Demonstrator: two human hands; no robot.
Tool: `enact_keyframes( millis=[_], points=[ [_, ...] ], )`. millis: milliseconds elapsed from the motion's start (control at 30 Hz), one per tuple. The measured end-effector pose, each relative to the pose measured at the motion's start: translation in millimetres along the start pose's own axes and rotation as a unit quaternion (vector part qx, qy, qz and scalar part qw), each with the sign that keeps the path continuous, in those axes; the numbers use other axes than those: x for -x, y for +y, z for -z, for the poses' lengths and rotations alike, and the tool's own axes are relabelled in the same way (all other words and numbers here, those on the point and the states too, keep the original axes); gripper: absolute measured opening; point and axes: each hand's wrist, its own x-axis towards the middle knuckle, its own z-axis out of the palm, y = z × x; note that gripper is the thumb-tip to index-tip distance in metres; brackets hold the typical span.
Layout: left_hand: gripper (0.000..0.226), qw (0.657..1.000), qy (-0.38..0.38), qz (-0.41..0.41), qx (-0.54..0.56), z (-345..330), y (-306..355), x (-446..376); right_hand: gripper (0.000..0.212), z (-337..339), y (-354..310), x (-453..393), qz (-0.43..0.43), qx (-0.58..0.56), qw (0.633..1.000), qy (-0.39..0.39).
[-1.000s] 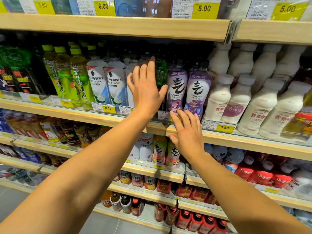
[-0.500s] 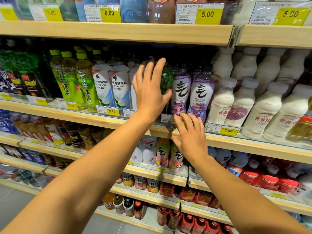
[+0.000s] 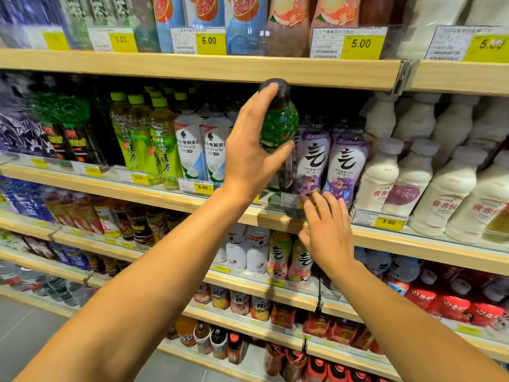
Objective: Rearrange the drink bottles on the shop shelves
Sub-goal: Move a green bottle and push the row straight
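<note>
My left hand (image 3: 252, 150) grips a green bottle (image 3: 282, 125) with a black cap, lifted so its cap reaches the underside of the shelf above. Its lower part stays behind my palm. To its right stand two purple-labelled bottles (image 3: 344, 164) on the wooden shelf (image 3: 137, 188). My right hand (image 3: 326, 230) is spread with fingers apart, fingertips touching the shelf's front edge under the purple bottles, holding nothing.
Left of the green bottle are white-and-blue bottles (image 3: 190, 150) and green tea bottles (image 3: 137, 142). White milk-drink bottles (image 3: 413, 177) fill the right. Yellow price tags (image 3: 388, 222) line the shelf fronts. Lower shelves (image 3: 275, 288) hold more drinks, and the shelf above (image 3: 192, 68) sits close overhead.
My left hand has closed on the green bottle and raised it out of its row. My right hand stayed at the shelf edge. The camera moved closer.
</note>
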Motion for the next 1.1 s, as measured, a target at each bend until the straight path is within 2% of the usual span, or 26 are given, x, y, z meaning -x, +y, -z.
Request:
enact_keyframes(
  millis=[200,400,667,800,933,1100],
  points=[
    [0.085,0.989,0.017,0.137,0.046,70,-19,11,0.081,10,-42,-16,0.029,-0.004,1.000,0.010],
    [0.085,0.986,0.004,0.169,-0.006,147,-72,21,0.079,3,-127,-52,0.060,-0.051,0.997,0.017],
    [0.085,0.984,0.002,0.174,-0.041,284,-188,10,0.085,-42,-288,-108,0.086,-0.056,0.994,0.041],
    [0.085,0.985,0.013,0.166,-0.047,331,-240,-10,0.084,-58,-349,-137,0.084,-0.063,0.994,0.030],
    [0.081,0.993,0.036,0.105,-0.046,347,-273,-27,0.088,-73,-379,-147,0.064,-0.056,0.996,0.010],
    [0.077,0.996,0.072,0.049,-0.037,335,-296,-39,0.095,-85,-381,-143,0.069,-0.004,0.998,0.014]
  ],
)
